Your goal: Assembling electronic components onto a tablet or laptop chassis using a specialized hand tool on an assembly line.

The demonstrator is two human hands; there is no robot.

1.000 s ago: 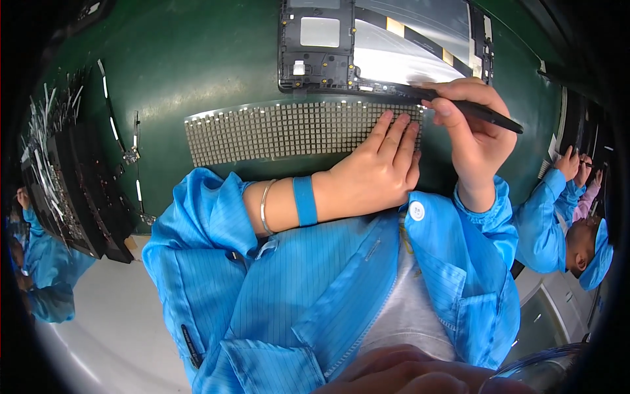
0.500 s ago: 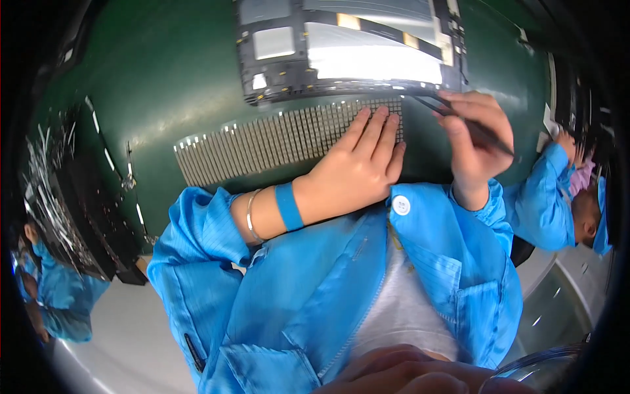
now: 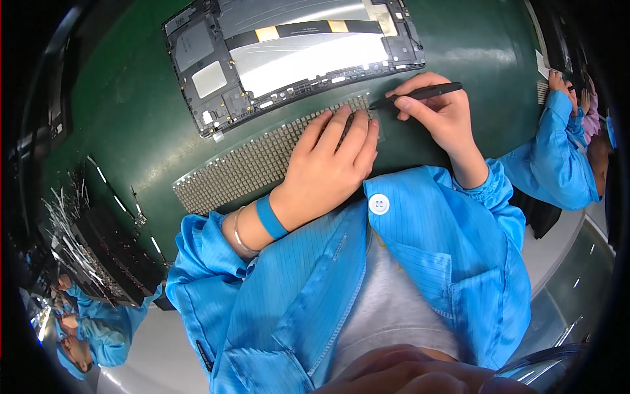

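My left hand point(image 3: 328, 154) lies flat on the right part of a long sheet of small grey square pads point(image 3: 230, 171), fingers stretched out and slightly apart. In my right hand point(image 3: 436, 108) is a pair of slim black tweezers point(image 3: 433, 90), pinched between thumb and fingers. Their tip points left and reaches the sheet's right end, close to my left fingertips. Just beyond the sheet lies a tablet-like panel point(image 3: 315, 59) with a black frame, a silvery back and a dark ribbon strip across it. My left palm and fingers hide part of the sheet.
The green table mat point(image 3: 131, 125) spreads under everything. To the left stands a black holder point(image 3: 108, 249) with many thin strips, beside a thin dark cable with white pieces point(image 3: 111, 184). Co-workers in blue sit at the far right point(image 3: 554, 151) and lower left point(image 3: 108, 328).
The panel, sheet and my left hand appear further left as the view shifts. My right hand has turned the tweezers so their tip now meets the sheet's right end, away from the panel's edge.
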